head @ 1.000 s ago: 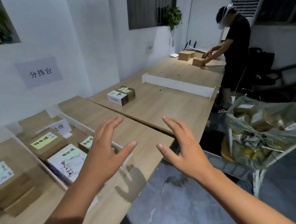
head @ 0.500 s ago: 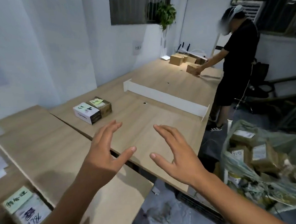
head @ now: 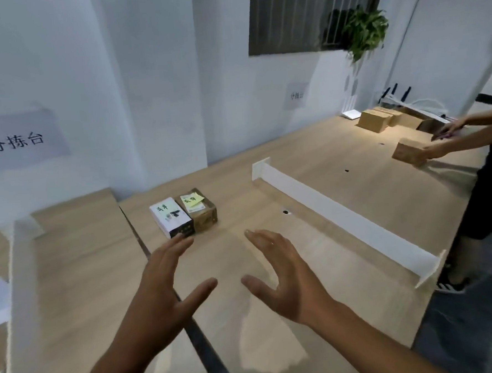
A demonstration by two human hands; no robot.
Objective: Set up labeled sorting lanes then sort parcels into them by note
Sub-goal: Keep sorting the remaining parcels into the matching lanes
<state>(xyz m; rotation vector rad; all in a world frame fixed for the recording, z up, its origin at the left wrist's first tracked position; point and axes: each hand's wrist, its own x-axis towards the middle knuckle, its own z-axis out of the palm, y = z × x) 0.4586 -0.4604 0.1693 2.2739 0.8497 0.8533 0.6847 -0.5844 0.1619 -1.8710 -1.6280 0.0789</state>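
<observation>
1. Cardboard-brown parcel (head: 202, 215) and white parcel (head: 170, 219) side by side on the wooden table (head: 276, 328), touching along their long sides. Long axes pointing away and a little leftward.
2. Left hand (head: 161, 286): fingers straight and spread, holding nothing, fingertips just short of the white parcel's near end.
3. Right hand (head: 284, 273): spread and empty too, palm turned inward, near the brown parcel but clearly apart from it.
4. Parcels ahead and slightly left of both hands, with the left hand nearer. Probably a two-handed reach to clasp the pair by its outer flanks.
5. Count here: two parcels, two empty hands. One yellow note (head: 192, 199) on the brown parcel, dark handwriting on the white one, too blurred to read.
6. One white divider (head: 341, 218) standing on edge across the table, right of the parcels and well apart.
7. Farther off: another person's hand holding one brown box (head: 408, 153). More cartons (head: 374, 119) at the far end, perhaps three.
</observation>
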